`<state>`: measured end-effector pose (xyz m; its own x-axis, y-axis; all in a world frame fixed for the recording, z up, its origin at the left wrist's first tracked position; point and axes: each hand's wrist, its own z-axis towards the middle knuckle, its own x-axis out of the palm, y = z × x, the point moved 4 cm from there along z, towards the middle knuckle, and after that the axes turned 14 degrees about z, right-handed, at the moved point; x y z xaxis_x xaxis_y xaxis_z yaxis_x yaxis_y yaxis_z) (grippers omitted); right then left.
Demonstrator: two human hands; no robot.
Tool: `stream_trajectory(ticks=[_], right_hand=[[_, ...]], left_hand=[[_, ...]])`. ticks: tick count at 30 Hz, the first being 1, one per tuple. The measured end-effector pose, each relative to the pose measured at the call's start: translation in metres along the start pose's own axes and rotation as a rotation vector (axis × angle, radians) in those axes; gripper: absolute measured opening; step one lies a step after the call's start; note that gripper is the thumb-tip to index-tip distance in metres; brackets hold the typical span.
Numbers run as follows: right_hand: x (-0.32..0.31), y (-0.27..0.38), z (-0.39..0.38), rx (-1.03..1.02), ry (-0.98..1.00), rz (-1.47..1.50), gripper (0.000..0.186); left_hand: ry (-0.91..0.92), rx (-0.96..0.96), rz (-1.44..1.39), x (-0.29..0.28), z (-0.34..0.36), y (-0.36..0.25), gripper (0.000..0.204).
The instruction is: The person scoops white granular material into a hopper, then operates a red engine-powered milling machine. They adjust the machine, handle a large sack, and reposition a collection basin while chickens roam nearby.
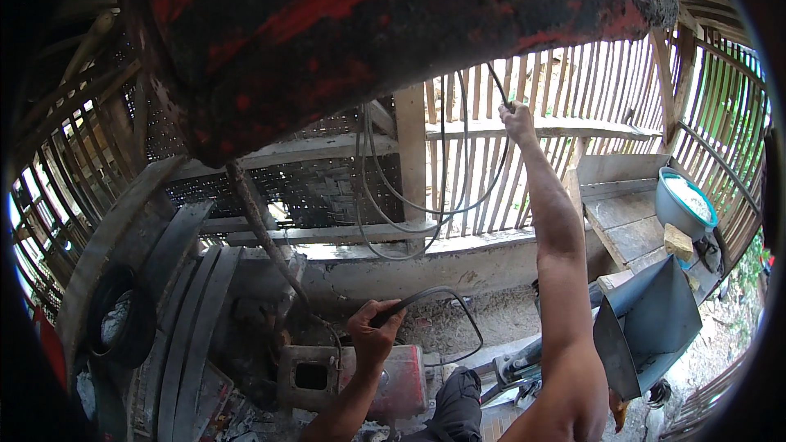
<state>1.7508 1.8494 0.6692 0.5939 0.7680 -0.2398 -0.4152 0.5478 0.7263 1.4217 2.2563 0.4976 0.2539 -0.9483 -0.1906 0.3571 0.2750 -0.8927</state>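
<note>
My left hand (375,329) is closed around a thick black hose (442,290), low in the middle. From that grip the hose arcs right and bends down beside a worn red and grey machine housing (401,385). High up on the right, my right arm is stretched out, and my right hand (517,121) is closed on a thin dark hose or cable (494,80). Several loops of the dark line (385,255) hang left of that hand, before the slatted wall. Whether the two lines are one piece, I cannot tell.
A big scraped red and black tank (393,41) overhangs the top. Right stand a grey metal hopper (655,323) and a teal-rimmed bucket (686,200) of white material on a wooden bench (622,217). Left are curved boards (176,344) and a black tyre-like ring (147,311).
</note>
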Motion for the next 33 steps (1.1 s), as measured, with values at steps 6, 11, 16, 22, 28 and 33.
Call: stream_trajectory(ticks=[6,11,16,22,28,33], right_hand=[[0.026,-0.035,-0.029,0.208,0.012,0.019,0.047],[0.053,-0.028,-0.06,0.055,-0.2,-0.315,0.061],[0.124,0.003,-0.045,-0.256,-0.015,-0.076,0.05],[0.189,0.045,0.047,-0.237,-0.093,0.27,0.063],[0.161,0.109,0.123,-0.068,-0.178,0.267,0.04],[0.106,0.179,0.143,-0.452,-0.365,0.507,0.034]], left_hand=[[0.036,0.016,0.099,0.008,0.0,0.0,0.015],[0.027,0.021,0.126,0.012,0.003,-0.002,0.015],[0.001,-0.029,0.096,0.023,0.01,0.01,0.015],[-0.064,0.036,0.22,0.029,0.028,0.032,0.018],[-0.112,-0.048,0.261,0.034,0.041,0.038,0.019],[-0.137,-0.105,0.25,0.038,0.051,0.034,0.02]])
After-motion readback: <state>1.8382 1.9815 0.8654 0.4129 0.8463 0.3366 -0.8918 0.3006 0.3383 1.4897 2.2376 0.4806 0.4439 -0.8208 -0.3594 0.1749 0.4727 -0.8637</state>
